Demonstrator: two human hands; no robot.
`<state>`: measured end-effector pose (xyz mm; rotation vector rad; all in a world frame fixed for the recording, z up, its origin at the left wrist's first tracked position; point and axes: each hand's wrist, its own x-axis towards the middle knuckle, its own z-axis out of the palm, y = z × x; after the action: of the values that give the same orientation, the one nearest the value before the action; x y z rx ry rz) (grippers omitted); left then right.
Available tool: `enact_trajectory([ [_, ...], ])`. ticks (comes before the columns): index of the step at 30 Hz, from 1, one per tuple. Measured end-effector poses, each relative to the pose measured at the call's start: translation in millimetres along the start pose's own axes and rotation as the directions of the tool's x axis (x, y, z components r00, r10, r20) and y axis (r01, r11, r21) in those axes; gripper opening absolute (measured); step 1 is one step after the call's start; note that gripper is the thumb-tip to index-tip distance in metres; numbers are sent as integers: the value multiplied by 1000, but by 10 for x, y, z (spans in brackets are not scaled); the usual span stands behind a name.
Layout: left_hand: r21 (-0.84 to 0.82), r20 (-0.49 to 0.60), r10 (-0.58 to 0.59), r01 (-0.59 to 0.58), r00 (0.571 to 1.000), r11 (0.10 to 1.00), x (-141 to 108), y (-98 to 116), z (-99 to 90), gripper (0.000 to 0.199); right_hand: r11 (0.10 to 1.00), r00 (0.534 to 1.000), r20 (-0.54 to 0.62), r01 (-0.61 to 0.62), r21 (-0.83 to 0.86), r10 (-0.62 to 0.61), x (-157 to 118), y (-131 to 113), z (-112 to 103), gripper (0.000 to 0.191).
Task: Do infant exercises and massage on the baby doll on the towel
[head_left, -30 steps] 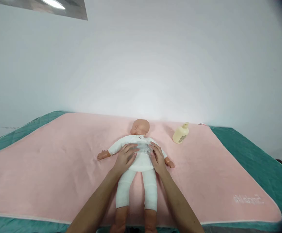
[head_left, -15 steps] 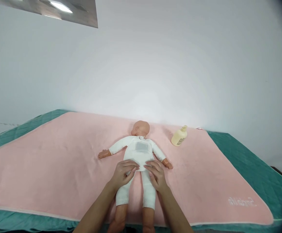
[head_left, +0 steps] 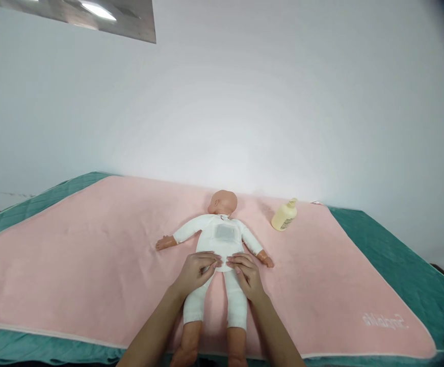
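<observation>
A baby doll [head_left: 208,237] with a white cloth body lies on the pink mat, its bare head turned away and its arms spread out. A grey rectangular panel [head_left: 225,232] shows on its upper torso. My left hand [head_left: 196,271] rests at the left of the lower torso, thumb and fingers drawn together in a pinch on the cloth. On the right, my right hand [head_left: 248,274] mirrors it, its fingertips bent against the same white cloth. A narrow gap separates the two sets of fingertips. How much cloth lies between the fingers is hidden.
A pale yellow pump bottle [head_left: 284,215] stands on the mat right of the doll's head. The pink mat [head_left: 103,255] lies over a green quilted cover [head_left: 393,260]. Behind the bed rises a white wall [head_left: 244,102].
Both hands stay on the doll's lower torso, with the left fingertips drawn slightly closer together. The whole view has shifted slightly; the doll and bottle keep their places on the mat.
</observation>
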<state>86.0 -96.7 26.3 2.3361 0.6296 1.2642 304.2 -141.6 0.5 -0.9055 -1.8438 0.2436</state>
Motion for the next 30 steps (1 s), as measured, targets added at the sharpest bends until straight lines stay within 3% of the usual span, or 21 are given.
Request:
enact_trajectory([
  [6,-65,5,-35,35,999,997,-22,-8,5,24,999,1000,-10,-3,35,3,13,-9,-8,34],
  [13,-181,-93,-72,54,993,982,-19,9,-17,24,999,1000,-5,-26,-41,26,12,-12,-40,36],
  [17,-127,-68,-53,44,996,991,26,-5,-10,23,999,998,34,-44,-29,45,13,5,-36,35],
  [30,-114,36,-264,266,964,957,84,-15,-7,26,986,986,51,-159,49,157,89,-37,-25,29],
])
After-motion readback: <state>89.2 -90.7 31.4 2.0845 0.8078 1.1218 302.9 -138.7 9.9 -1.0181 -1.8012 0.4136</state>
